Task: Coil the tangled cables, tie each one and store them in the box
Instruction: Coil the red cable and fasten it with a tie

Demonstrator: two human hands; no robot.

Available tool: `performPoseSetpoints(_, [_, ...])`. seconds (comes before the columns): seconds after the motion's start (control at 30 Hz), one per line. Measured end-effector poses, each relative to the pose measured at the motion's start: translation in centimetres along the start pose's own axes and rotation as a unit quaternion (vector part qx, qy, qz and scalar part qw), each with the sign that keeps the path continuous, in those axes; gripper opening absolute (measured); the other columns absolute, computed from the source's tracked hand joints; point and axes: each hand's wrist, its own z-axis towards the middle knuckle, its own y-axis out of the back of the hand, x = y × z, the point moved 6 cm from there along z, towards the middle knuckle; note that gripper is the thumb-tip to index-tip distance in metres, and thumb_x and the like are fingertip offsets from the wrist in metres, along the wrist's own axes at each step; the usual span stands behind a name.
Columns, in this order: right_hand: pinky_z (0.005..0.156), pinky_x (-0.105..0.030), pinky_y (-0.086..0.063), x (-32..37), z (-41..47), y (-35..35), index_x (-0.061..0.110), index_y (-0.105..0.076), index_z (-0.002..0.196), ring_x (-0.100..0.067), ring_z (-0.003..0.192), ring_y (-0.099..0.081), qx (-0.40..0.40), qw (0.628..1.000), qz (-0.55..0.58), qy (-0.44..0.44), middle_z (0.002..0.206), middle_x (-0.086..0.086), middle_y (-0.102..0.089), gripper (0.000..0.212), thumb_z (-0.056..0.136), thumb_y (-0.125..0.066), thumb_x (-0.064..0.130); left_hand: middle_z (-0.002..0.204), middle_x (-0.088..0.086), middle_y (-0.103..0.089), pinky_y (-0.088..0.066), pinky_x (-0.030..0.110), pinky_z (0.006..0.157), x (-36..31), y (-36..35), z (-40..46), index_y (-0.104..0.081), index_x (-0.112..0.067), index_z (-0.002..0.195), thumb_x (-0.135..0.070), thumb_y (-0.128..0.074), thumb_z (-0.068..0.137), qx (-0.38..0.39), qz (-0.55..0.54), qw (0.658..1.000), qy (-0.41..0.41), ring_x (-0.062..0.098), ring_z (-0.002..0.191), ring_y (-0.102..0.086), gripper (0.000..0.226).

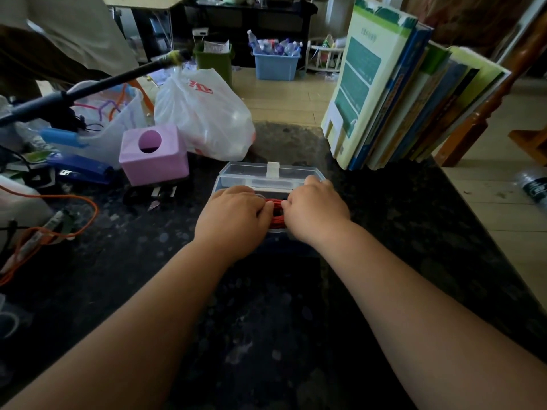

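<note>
Centrally, on a dark speckled table (384, 238), two bare hands meet over a clear plastic box (268, 180) whose lid stands open at twelve o'clock. Left hand (233, 216) and right hand (318, 210) each curl their fingers around a coiled red cable (276, 221), holding it inside the box. At ten o'clock sits a purple cube (154, 153); at two o'clock, upright books (399, 93).

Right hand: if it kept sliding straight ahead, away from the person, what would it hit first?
Most likely the clear box's raised lid, standing just beyond the right hand; depth is hard to judge from one view.
</note>
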Motion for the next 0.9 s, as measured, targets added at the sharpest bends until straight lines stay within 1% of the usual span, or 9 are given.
performPoseSetpoints(0.13, [0.091, -0.038, -0.042, -1.3, -0.8, 1.9, 0.017, -0.067, 0.12, -0.029, 0.112, -0.045, -0.133, 0.984, 0.103, 0.062, 0.117, -0.008, -0.05, 0.039, 0.102, -0.041, 0.039, 0.136, -0.002, -0.059, -0.039, 0.043, 0.107, 1.7, 1.8, -0.7, -0.068, -0.025, 0.121, -0.038, -0.05, 0.095, -0.109, -0.103, 0.983, 0.102, 0.02, 0.121, -0.055, 0.034])
performPoseSetpoints(0.2, [0.095, -0.036, -0.041, -4.2, -0.4, 3.4, 0.018, -0.064, 0.126, -0.028, 0.115, -0.05, -0.21, 0.958, 0.193, 0.011, 0.122, -0.009, -0.056, 0.041, 0.1, -0.04, 0.04, 0.136, -0.002, -0.058, -0.046, 0.04, 0.099, 4.1, 1.9, -0.9, -0.059, -0.024, 0.132, -0.037, -0.05, 0.094, -0.13, -0.256, 0.924, 0.253, 0.017, 0.118, -0.056, 0.042])
performPoseSetpoints(0.3, [0.098, -0.035, -0.042, -7.7, 1.2, 1.2, 0.017, -0.055, 0.137, -0.022, 0.112, -0.057, -0.082, 0.887, 0.429, -0.15, 0.135, -0.007, -0.058, 0.054, 0.101, -0.034, 0.052, 0.133, 0.008, -0.06, -0.049, 0.036, 0.089, 5.4, -0.2, -0.9, -0.054, -0.016, 0.137, -0.032, -0.042, 0.095, -0.029, -0.427, 0.815, 0.392, 0.023, 0.113, -0.059, 0.046])
performPoseSetpoints(0.37, [0.107, -0.042, -0.041, -7.2, 1.0, -2.0, 0.015, -0.045, 0.146, -0.024, 0.121, -0.056, 0.047, 0.78, 0.59, -0.2, 0.145, -0.006, -0.052, 0.069, 0.099, -0.03, 0.063, 0.129, 0.009, -0.062, -0.047, 0.043, 0.1, 4.7, -0.3, -1.4, -0.059, -0.019, 0.129, -0.031, -0.04, 0.097, -0.009, -0.443, 0.804, 0.396, 0.027, 0.116, -0.059, 0.04])
performPoseSetpoints(0.43, [0.117, -0.05, -0.032, -6.9, 0.2, -3.8, 0.018, -0.036, 0.153, -0.025, 0.14, -0.042, 0.089, 0.738, 0.636, -0.206, 0.155, -0.007, -0.042, 0.083, 0.093, -0.028, 0.074, 0.108, -0.003, -0.067, -0.047, 0.041, 0.098, 3.5, -0.2, -2.0, -0.067, -0.034, 0.103, -0.032, -0.041, 0.098, -0.01, -0.458, 0.801, 0.385, 0.02, 0.107, -0.061, 0.026])
performPoseSetpoints(0.47, [0.119, -0.05, -0.03, -7.1, -0.3, -4.3, 0.019, -0.035, 0.153, -0.024, 0.143, -0.039, 0.091, 0.728, 0.647, -0.207, 0.157, -0.008, -0.04, 0.086, 0.09, -0.028, 0.077, 0.104, -0.006, -0.066, -0.047, 0.038, 0.097, 2.9, 0.0, -2.2, -0.066, -0.038, 0.099, -0.033, -0.041, 0.099, -0.013, -0.469, 0.798, 0.377, 0.017, 0.105, -0.06, 0.026])
performPoseSetpoints(0.6, [0.115, -0.049, -0.035, -9.3, -4.5, -4.3, 0.021, -0.047, 0.146, -0.027, 0.135, -0.049, 0.082, 0.702, 0.671, -0.224, 0.147, -0.009, -0.052, 0.08, 0.09, -0.033, 0.076, 0.146, -0.003, -0.05, -0.037, 0.028, 0.101, 0.5, -0.1, -4.2, -0.046, -0.025, 0.146, -0.035, -0.044, 0.101, -0.014, -0.49, 0.777, 0.395, 0.01, 0.124, -0.048, 0.045])
performPoseSetpoints(0.77, [0.11, -0.048, -0.042, -11.2, -10.8, -4.0, 0.022, -0.062, 0.131, -0.023, 0.118, -0.065, 0.087, 0.689, 0.693, -0.192, 0.124, -0.007, -0.07, 0.06, 0.099, -0.031, 0.062, 0.148, -0.007, -0.048, -0.043, 0.045, 0.108, -3.2, -0.7, -9.5, -0.039, -0.034, 0.147, -0.042, -0.045, 0.1, -0.007, -0.516, 0.758, 0.4, 0.015, 0.127, -0.052, 0.049])
performPoseSetpoints(0.9, [0.111, -0.046, -0.042, -11.2, -12.0, -3.6, 0.023, -0.06, 0.134, -0.021, 0.119, -0.064, 0.079, 0.679, 0.711, -0.165, 0.125, -0.005, -0.07, 0.055, 0.102, -0.029, 0.056, 0.146, -0.012, -0.047, -0.036, 0.037, 0.113, -3.3, -0.8, -9.7, -0.044, -0.03, 0.146, -0.041, -0.044, 0.101, -0.023, -0.507, 0.771, 0.384, 0.007, 0.129, -0.045, 0.046])
